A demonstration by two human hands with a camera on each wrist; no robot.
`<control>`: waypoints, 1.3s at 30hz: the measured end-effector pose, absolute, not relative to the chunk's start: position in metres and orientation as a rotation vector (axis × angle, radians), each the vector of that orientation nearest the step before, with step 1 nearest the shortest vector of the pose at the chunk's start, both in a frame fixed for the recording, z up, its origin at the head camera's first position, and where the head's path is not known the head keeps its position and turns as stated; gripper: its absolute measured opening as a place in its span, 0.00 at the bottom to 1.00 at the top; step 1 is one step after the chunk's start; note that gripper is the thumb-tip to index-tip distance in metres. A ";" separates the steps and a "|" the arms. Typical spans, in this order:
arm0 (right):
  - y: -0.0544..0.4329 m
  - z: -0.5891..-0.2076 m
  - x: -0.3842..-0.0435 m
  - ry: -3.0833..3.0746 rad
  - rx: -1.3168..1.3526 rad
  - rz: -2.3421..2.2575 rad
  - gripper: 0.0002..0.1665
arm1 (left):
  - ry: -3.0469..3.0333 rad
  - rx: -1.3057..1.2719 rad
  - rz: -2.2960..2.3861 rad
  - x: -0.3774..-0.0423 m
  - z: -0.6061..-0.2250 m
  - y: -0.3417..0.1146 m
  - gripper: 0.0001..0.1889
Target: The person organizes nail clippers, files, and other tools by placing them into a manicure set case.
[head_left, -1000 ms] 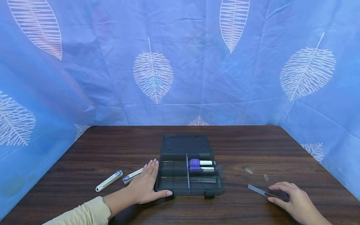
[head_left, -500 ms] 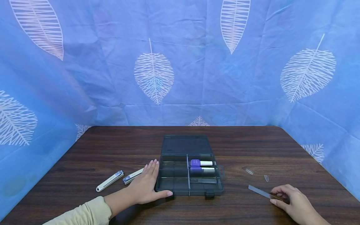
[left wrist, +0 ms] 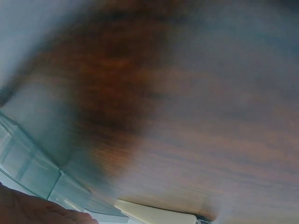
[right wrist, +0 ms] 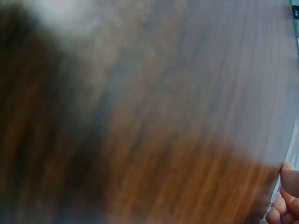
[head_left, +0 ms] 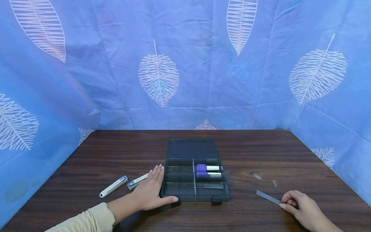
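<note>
My left hand point(head_left: 150, 193) rests against the left side of a dark see-through compartment box point(head_left: 189, 149), fingers straight and thumb at its front edge. The box's lid lies back, away from me. To the right, my right hand point(head_left: 302, 206) pinches one end of a flat, translucent nail file point(head_left: 267, 197) between thumb and forefinger, the other fingers curled in. The file's free end points left toward the box. In the right wrist view, only the fingertips point(right wrist: 290, 182) and part of the file show at the right edge.
Two purple nail polish bottles point(head_left: 201, 176) and a flat strip point(head_left: 209, 186) lie in the box's right compartments. Left of it are two nail clippers point(head_left: 113, 187), one partly behind my left hand. Two clear nail tips point(head_left: 274, 183) lie beyond the file.
My right hand's thumb and fingers have closed on the end of the nail file, where they were more spread around it before. My left hand and the box have stayed put.
</note>
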State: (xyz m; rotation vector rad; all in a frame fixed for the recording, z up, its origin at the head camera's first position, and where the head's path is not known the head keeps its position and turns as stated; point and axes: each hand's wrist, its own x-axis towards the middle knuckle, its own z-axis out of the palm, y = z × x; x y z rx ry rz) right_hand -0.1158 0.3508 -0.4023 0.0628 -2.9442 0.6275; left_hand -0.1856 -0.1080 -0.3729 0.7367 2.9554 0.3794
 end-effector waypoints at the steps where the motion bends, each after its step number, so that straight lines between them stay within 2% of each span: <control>1: 0.351 -0.402 -0.116 -2.940 0.070 0.625 0.08 | 2.955 0.736 0.380 -0.186 -0.373 -0.108 0.57; 16: 0.341 -0.386 -0.119 -3.004 0.089 0.564 0.04 | 2.950 0.732 0.382 -0.187 -0.373 -0.108 0.58; 39: 0.303 -0.370 -0.129 -2.693 0.290 0.644 0.08 | 2.955 0.742 0.392 -0.187 -0.374 -0.109 0.58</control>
